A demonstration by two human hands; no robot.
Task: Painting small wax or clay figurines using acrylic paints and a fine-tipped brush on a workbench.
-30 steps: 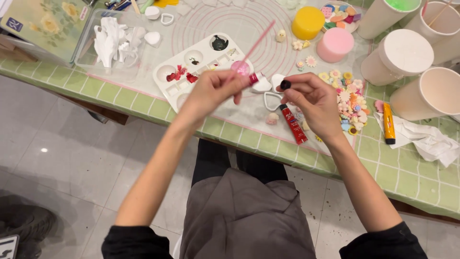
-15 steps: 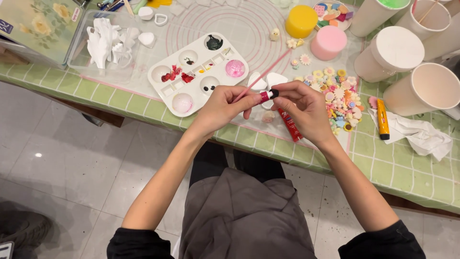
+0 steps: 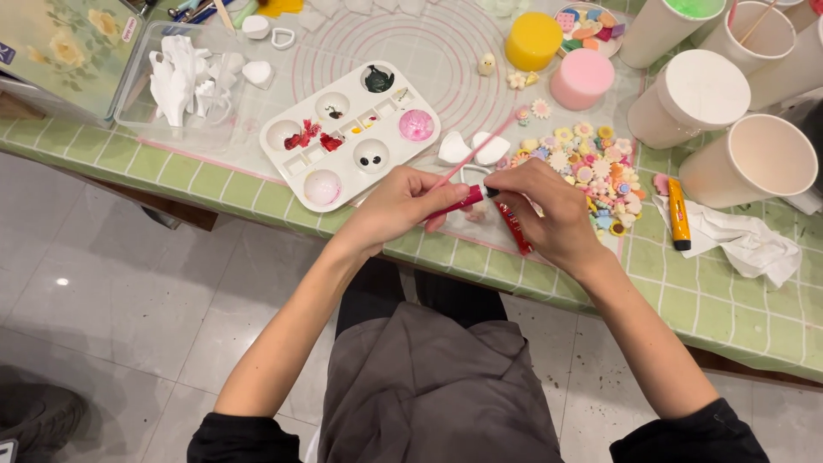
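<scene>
Head view, looking down over the table edge. The table (image 3: pixel 729 300), covered in a green checked cloth, spans the upper part of the view; a clear work mat (image 3: pixel 429 51) with printed circles lies on it.

Hands. The left hand (image 3: pixel 396 206) is closed, fingers curled round the lower end of a small red paint tube (image 3: pixel 459 202) and a thin pink brush (image 3: pixel 476 153). The right hand (image 3: pixel 549 206) is also closed, its fingertips pinched at the tube's dark cap end. The two hands meet at the tube, over the near edge of the table.

Held things. The red paint tube lies nearly level between the hands, its long axis running left to right and rising slightly toward the right hand. The pink brush runs from the left hand up and to the right, its far end reaching toward a heap of small pastel charms (image 3: pixel 591 167). A second red tube (image 3: pixel 514 227) lies on the mat just under the right hand, its axis slanting down and to the right.

Surroundings, by size. Large paper cups (image 3: pixel 754 159) stand at the right. A white paint palette (image 3: pixel 350 130) lies just beyond the left hand. A crumpled white tissue (image 3: pixel 737 240) and an orange tube (image 3: pixel 678 214) lie to the right of the right hand.
</scene>
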